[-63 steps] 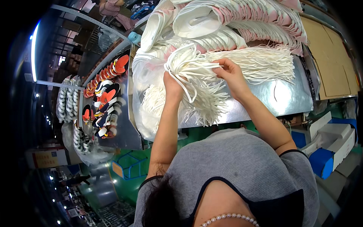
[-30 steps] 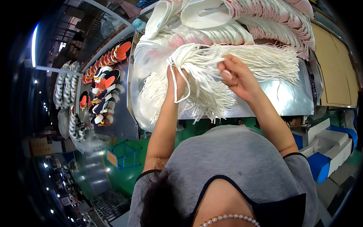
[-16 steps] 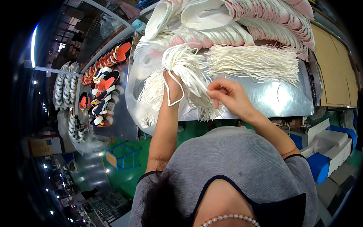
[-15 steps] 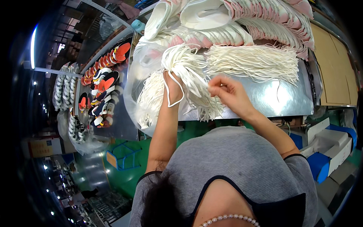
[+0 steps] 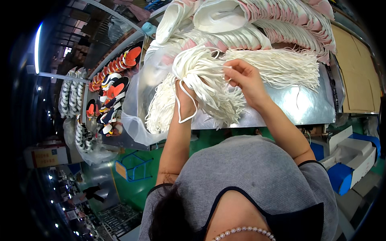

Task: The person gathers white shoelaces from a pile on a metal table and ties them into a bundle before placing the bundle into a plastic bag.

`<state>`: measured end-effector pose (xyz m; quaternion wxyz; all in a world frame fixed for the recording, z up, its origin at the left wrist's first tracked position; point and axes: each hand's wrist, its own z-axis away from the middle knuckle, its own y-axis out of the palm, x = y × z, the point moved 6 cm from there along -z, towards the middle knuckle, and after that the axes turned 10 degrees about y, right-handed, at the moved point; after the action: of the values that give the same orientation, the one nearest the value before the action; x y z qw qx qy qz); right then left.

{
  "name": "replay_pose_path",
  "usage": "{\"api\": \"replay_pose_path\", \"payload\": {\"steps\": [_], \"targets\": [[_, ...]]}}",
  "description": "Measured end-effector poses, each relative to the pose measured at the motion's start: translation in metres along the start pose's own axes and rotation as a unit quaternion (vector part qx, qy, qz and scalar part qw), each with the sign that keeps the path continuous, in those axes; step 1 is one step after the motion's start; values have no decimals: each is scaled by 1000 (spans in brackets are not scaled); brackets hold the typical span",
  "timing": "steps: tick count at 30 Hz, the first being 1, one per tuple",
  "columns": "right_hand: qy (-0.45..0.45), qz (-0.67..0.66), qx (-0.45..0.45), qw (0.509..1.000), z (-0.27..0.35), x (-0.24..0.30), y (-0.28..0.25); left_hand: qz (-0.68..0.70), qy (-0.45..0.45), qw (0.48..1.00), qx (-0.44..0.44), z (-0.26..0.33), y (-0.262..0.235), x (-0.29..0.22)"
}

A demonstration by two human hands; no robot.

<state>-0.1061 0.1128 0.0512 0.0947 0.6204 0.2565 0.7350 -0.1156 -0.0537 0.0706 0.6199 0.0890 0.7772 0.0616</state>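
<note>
A thick looped bundle of white shoelaces (image 5: pixel 201 72) is gripped in my left hand (image 5: pixel 185 96), whose fingers are mostly hidden beneath it. One loop hangs down over my left wrist, and the loose ends fan out toward the table's near edge. My right hand (image 5: pixel 250 84) is at the bundle's right side, thumb and forefinger pinched together; whether a lace is between them is too small to tell. Behind that hand lies a long flat pile of white laces (image 5: pixel 277 68). More white laces (image 5: pixel 159 108) rest to the left, in a clear plastic bag (image 5: pixel 134 120).
Rows of nested white and pink shoe parts (image 5: pixel 289 24) fill the back of the metal table (image 5: pixel 295 104). Brown cardboard (image 5: pixel 356 68) stands at right. Orange and dark shoes (image 5: pixel 116 86) line a left-hand bench. A blue-framed stool (image 5: pixel 134 166) is on the green floor.
My right hand has moved up and away from me along the bundle's right side. My left hand still holds the laces, almost in place. The plastic bag's edge has shifted.
</note>
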Motion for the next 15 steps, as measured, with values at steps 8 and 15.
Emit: {"api": "replay_pose_path", "payload": {"steps": [8, 15], "targets": [[100, -70, 73, 990, 7, -15, 11, -5, -5, 1000, -26, -10, -25, 24], [113, -30, 108, 987, 30, -10, 31, 67, -3, 998, -14, -13, -26, 40]]}}
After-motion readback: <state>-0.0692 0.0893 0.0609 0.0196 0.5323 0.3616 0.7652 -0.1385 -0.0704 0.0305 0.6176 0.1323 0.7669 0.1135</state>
